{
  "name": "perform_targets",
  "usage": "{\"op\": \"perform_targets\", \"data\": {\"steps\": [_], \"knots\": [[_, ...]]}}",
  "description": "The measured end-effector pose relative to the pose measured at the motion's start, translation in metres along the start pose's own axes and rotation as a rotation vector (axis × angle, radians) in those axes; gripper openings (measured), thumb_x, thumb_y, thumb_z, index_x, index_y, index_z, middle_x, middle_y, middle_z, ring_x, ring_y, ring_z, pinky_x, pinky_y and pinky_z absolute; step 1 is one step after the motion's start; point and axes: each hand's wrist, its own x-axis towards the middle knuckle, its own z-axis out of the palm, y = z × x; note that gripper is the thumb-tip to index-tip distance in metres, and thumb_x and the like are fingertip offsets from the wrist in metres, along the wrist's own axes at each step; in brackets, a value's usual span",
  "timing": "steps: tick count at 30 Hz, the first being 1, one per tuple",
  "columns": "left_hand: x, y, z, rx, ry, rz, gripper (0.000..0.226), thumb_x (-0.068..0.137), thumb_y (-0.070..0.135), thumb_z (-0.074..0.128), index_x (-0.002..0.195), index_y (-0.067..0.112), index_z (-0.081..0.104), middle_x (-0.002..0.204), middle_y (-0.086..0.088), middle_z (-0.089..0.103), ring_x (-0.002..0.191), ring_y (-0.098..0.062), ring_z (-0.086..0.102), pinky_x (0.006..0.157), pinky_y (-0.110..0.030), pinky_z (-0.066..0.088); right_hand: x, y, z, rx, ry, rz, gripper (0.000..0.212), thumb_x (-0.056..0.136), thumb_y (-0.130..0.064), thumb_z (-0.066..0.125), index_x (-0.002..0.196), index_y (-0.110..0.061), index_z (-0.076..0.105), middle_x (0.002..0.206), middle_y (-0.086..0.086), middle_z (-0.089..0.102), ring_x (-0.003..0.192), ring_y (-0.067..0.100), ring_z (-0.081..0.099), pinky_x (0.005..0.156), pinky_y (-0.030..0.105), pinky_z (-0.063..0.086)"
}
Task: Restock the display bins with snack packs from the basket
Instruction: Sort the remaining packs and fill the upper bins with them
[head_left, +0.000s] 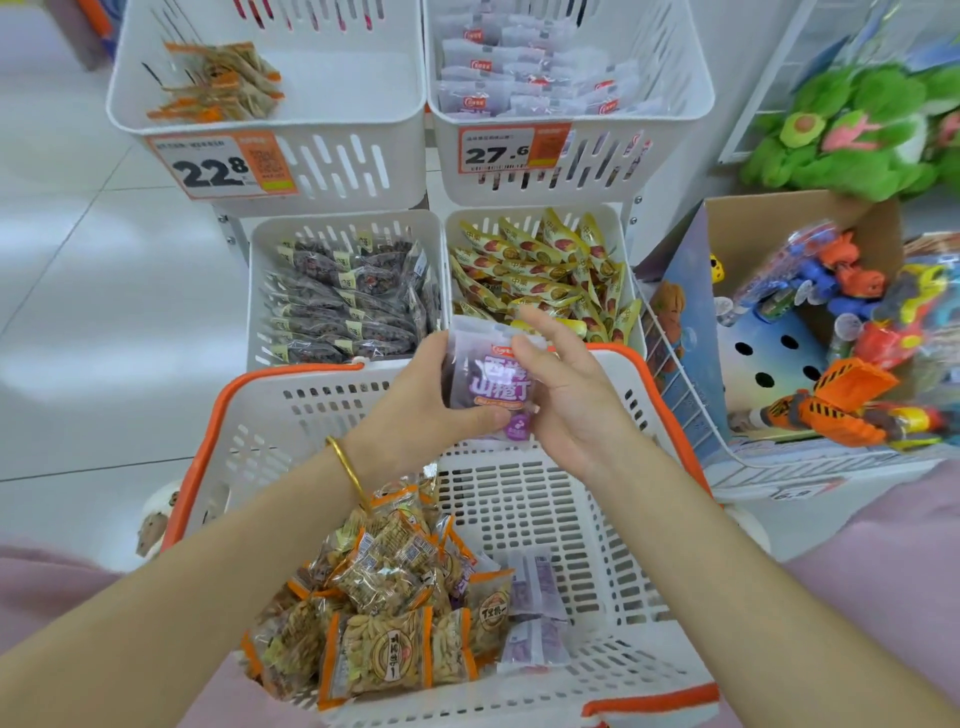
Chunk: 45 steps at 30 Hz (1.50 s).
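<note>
Both grips, left hand (431, 408) and right hand (574, 400), pinch a purple snack pack (496, 387) upright over the far end of the basket (291, 372); its matching bin (675, 156) lies ahead, upper right, nearer the right hand.

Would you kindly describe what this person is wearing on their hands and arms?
Both forearms are bare, with no sleeves or gloves in view. The wrist of the left hand carries a plain gold bangle. The right hand and its wrist show no visible jewellery.
</note>
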Motion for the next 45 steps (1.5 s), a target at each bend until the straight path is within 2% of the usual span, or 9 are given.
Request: {"op": "perform_targets", "data": {"steps": [4, 8, 15, 21, 25, 28, 35, 39, 45], "knots": [[0.020, 0.008, -0.017, 0.056, -0.056, 0.088, 0.056, 0.076, 0.013, 0.075, 0.121, 0.031, 0.046, 0.109, 0.010, 0.064, 0.098, -0.006, 0.065, 0.080, -0.030, 0.055, 0.013, -0.059, -0.011, -0.493, -0.273, 0.069, 0.069, 0.086, -0.012, 0.066, 0.144, -0.029, 0.033, 0.112, -0.006, 0.060, 0.096, 0.020, 0.067, 0.066, 0.035, 0.057], [0.067, 0.053, -0.019, 0.087, -0.114, 0.228, 0.064, 0.075, 0.003, 0.075, 0.123, 0.024, 0.039, 0.114, 0.012, 0.058, 0.102, 0.002, 0.061, 0.080, -0.018, 0.050, 0.040, -0.129, -0.011, -0.770, -0.458, 0.045, 0.079, 0.073, -0.005, 0.078, 0.138, -0.031, 0.041, 0.133, 0.004, 0.052, 0.101, 0.029, 0.067, 0.074, 0.051, 0.057], [0.182, 0.139, -0.016, 0.316, 0.190, 0.531, 0.083, 0.067, 0.027, 0.082, 0.135, 0.021, 0.034, 0.117, -0.001, 0.048, 0.109, -0.015, 0.051, 0.094, -0.028, 0.042, 0.084, -0.244, -0.006, -0.890, -0.149, -0.441, 0.059, 0.068, 0.008, 0.077, 0.112, -0.024, 0.052, 0.111, 0.003, 0.059, 0.078, 0.024, 0.066, 0.061, 0.042, 0.060], [0.249, 0.146, -0.044, 0.779, 0.308, 0.443, 0.061, 0.093, 0.033, 0.048, 0.146, 0.013, 0.026, 0.151, -0.012, 0.026, 0.140, -0.026, 0.023, 0.112, -0.033, 0.016, 0.172, -0.300, -0.003, -1.060, 0.221, -0.805, 0.064, 0.068, 0.001, 0.078, 0.125, -0.015, 0.053, 0.106, -0.001, 0.057, 0.088, 0.020, 0.059, 0.077, 0.038, 0.054], [0.273, 0.134, -0.046, 1.202, 0.103, 0.185, 0.053, 0.099, 0.045, 0.025, 0.150, 0.032, 0.013, 0.159, 0.000, -0.001, 0.146, -0.023, -0.006, 0.118, -0.044, 0.002, 0.232, -0.293, -0.006, -1.542, 0.269, -0.702, 0.054, 0.077, -0.001, 0.067, 0.128, -0.015, 0.054, 0.124, 0.015, 0.056, 0.108, 0.031, 0.056, 0.077, 0.022, 0.037], [0.278, 0.125, -0.045, 1.347, 0.087, 0.145, 0.053, 0.099, 0.048, 0.017, 0.150, 0.035, 0.007, 0.159, 0.002, -0.006, 0.146, -0.023, -0.008, 0.117, -0.046, 0.000, 0.254, -0.280, -0.009, -1.573, 0.309, -0.529, 0.049, 0.082, 0.000, 0.059, 0.127, -0.016, 0.056, 0.127, 0.014, 0.055, 0.111, 0.030, 0.056, 0.083, 0.021, 0.040], [0.270, 0.128, -0.045, 1.213, 0.131, 0.184, 0.049, 0.100, 0.041, 0.025, 0.148, 0.033, 0.019, 0.159, 0.000, 0.006, 0.146, -0.022, -0.003, 0.118, -0.044, 0.000, 0.246, -0.268, 0.006, -1.598, 0.104, -0.183, 0.030, 0.090, -0.018, 0.045, 0.117, -0.011, 0.056, 0.130, 0.015, 0.050, 0.116, 0.029, 0.049, 0.094, 0.034, 0.040], [0.224, 0.138, -0.045, 0.922, 0.268, 0.373, 0.049, 0.097, 0.042, 0.034, 0.144, 0.026, 0.035, 0.156, 0.000, 0.021, 0.146, -0.017, 0.004, 0.119, -0.034, 0.005, 0.190, -0.273, 0.002, -1.503, 0.200, -0.389, 0.050, 0.093, -0.013, 0.041, 0.142, -0.019, 0.038, 0.148, 0.014, 0.030, 0.132, 0.030, 0.037, 0.103, 0.031, 0.032], [0.070, 0.096, -0.018, 0.492, 0.218, 0.424, 0.026, 0.096, 0.032, 0.047, 0.120, 0.032, 0.056, 0.140, 0.026, 0.035, 0.135, 0.010, 0.020, 0.110, -0.012, 0.018, 0.070, -0.201, 0.002, -1.200, 0.139, -0.568, 0.032, 0.093, -0.008, 0.044, 0.119, -0.020, 0.059, 0.115, -0.002, 0.053, 0.098, 0.012, 0.052, 0.075, 0.023, 0.039]]}}
